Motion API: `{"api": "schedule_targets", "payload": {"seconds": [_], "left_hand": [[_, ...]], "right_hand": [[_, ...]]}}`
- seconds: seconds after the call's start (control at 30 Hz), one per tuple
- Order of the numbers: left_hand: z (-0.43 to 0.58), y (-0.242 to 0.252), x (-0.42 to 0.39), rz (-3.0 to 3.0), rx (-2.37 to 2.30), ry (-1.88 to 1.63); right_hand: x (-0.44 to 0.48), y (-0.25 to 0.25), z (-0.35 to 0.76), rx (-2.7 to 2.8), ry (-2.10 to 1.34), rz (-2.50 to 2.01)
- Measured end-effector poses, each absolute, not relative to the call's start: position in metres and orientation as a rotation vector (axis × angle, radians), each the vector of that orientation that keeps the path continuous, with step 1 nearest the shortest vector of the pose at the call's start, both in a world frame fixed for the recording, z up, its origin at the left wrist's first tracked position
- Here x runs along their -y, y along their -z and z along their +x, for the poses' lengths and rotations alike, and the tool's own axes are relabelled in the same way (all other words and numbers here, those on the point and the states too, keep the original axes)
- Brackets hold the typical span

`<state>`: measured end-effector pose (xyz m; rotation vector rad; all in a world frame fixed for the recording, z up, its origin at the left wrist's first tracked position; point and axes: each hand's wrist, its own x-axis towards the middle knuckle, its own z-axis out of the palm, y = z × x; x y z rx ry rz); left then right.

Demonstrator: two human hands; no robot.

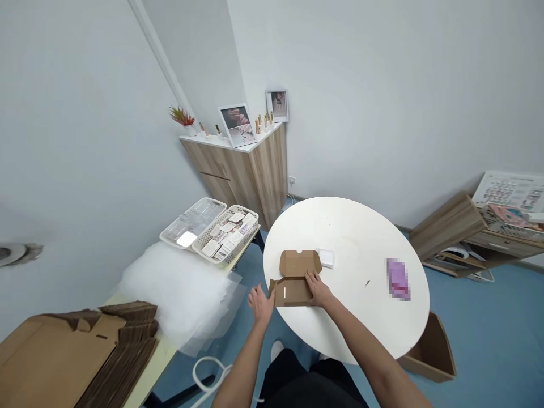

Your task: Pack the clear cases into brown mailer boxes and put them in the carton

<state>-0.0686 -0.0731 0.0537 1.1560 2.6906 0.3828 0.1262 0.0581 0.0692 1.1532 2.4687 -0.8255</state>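
A flat brown cardboard mailer box (296, 276) lies unfolded at the near left edge of the round white table (361, 238). My right hand (317, 287) presses flat on the box's near right part, fingers spread. My left hand (260, 303) is at the box's left side flap, fingers extended and touching it. A small white packet (327, 258) lies just beyond the box on its right.
A purple item (398, 278) lies on the table's right side. To the left are white baskets (212, 229) of small cards, white padding (178, 286) and a stack of flat cardboard (85, 351). An open brown box (429, 351) sits on the floor at right.
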Motion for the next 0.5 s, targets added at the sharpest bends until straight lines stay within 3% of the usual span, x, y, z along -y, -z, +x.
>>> {"api": "schedule_targets", "payload": {"seconds": [0.5], "left_hand": [[-0.035, -0.064, 0.045, 1.544, -2.183, -0.288]], "right_hand": [[-0.059, -0.059, 0.127, -2.465, 0.862, 1.165]]}}
